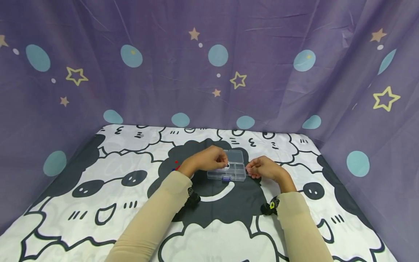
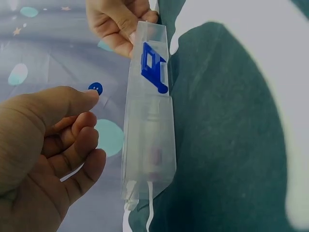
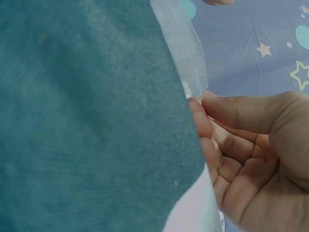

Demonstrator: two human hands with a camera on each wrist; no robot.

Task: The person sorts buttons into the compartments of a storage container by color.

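Observation:
My left hand pinches a small blue button between thumb and forefinger, its other fingers loosely curled. It is above a clear plastic compartment box, whose see-through lid is raised at the back. A blue latch sits on the front wall of the box. At the box's right end, my right hand grips the edge with thumb and fingertips. In the right wrist view, the box end meets the thumb. What the compartments hold is too small to tell.
Small red pieces and a blue one lie left of the box, partly hidden by the left wrist. The cloth carries a cartoon sheep print. A purple curtain with stars stands behind and at both sides.

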